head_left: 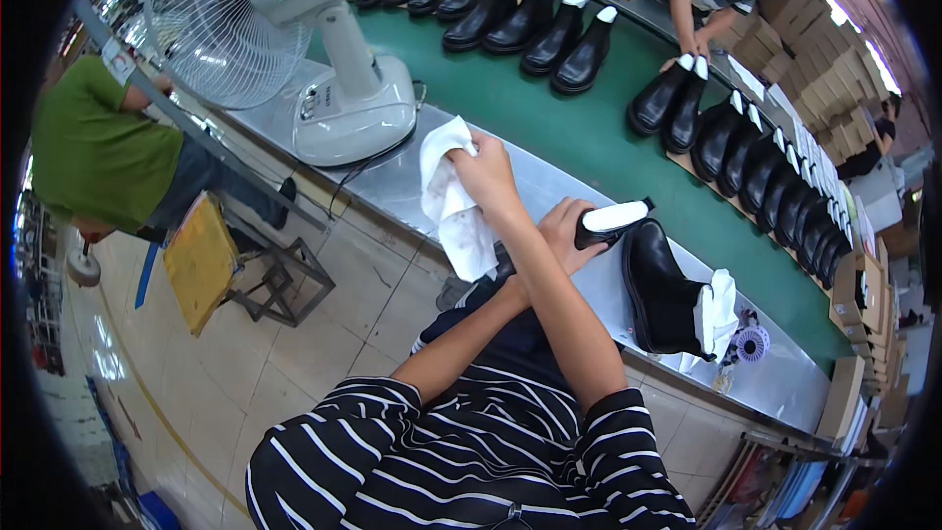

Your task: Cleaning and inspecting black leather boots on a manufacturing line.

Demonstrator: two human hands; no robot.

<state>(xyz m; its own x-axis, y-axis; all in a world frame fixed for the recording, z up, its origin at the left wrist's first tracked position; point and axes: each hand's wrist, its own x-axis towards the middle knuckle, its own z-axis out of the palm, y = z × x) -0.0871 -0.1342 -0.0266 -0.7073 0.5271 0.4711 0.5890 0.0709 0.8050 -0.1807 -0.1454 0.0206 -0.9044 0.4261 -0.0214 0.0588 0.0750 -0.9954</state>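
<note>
My forearms cross, with the right one over the left. My left hand (pixel 564 238) grips a black ankle boot (pixel 591 236) around its shaft, close to the bench edge; white lining shows at its opening, and my hand and arms hide much of the rest. Further left, my right hand (pixel 486 175) clutches a crumpled white cloth (pixel 449 198) that hangs down past the bench edge. Beside the held boot, another black boot (pixel 672 299) lies on the metal bench edge (pixel 599 309), white paper (pixel 724 302) sticking out of its top.
A grey table fan (pixel 368 103) stands on the metal ledge at left. Rows of black boots (pixel 579 44) line the green belt (pixel 589 128). Across it, a person's hands (pixel 692 47) touch a pair. A small purple fan (pixel 752 343) sits at right; a yellow-topped stool (pixel 201 263) stands left.
</note>
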